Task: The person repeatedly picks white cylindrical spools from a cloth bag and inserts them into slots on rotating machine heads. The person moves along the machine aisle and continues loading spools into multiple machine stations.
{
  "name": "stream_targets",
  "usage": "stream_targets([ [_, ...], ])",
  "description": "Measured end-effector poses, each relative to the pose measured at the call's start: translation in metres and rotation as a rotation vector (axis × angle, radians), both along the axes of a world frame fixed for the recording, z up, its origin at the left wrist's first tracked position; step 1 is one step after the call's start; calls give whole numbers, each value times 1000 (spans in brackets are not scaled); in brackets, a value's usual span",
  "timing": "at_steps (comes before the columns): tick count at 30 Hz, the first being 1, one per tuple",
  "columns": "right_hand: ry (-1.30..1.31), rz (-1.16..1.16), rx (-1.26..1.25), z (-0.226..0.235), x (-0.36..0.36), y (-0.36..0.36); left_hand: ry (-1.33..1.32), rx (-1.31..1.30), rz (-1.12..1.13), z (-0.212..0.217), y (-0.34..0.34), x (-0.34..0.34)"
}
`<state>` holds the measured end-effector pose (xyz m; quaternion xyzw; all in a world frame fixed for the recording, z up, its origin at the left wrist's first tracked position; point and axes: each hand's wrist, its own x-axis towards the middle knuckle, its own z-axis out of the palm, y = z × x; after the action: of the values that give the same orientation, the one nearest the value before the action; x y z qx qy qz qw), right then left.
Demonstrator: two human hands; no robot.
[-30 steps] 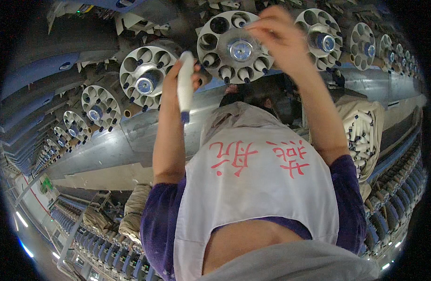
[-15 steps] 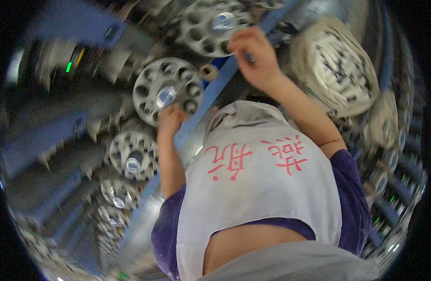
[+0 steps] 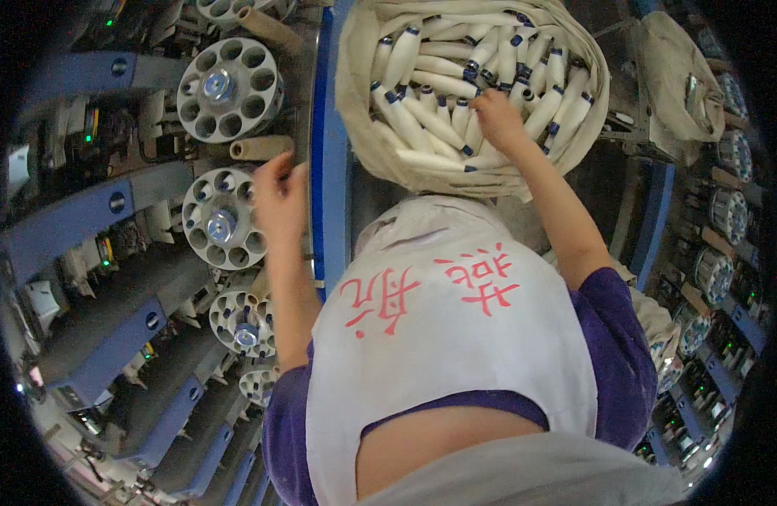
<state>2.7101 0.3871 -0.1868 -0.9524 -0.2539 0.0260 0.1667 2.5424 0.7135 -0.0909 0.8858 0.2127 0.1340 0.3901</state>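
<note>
Bobbins [image 3: 456, 93], white with dark blue tips, fill the cloth sack [image 3: 363, 110] at far centre, and the right hand [image 3: 500, 118] has come down into them from the wheel it was reaching a second ago; its fingers curl among the bobbins, though whether they have closed on one I cannot tell. The left hand [image 3: 279, 202], which held a white bobbin a second ago, now shows none and rests loosely bent against the blue rail [image 3: 328, 169], just right of a round grey holder [image 3: 221, 221]. So one bobbin seems delivered and the next is being picked. Room is tight: the sack rim crowds the right wrist, and the rail and machine faces close in on the left.
</note>
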Motion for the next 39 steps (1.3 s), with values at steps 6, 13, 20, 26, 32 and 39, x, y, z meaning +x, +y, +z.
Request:
stream_targets([
  [6,64,564,-516,-42,25,-4,818,-77,-43,-104,-103,146],
  [13,416,565,-311,-15,77,-24,864,190,-246,-122,-138,151],
  [20,1075,-268,959,4,136,-12,454,-173,-37,-144,-145,152],
  [26,340,-170,-302,-44,130,14,307,-945,156,-100,-97,154],
  [32,434,-269,-104,-56,141,-5,242,-117,83,-57,-77,115],
  [39,238,61,-411,-77,138,11,-307,-214,178,-48,-62,114],
])
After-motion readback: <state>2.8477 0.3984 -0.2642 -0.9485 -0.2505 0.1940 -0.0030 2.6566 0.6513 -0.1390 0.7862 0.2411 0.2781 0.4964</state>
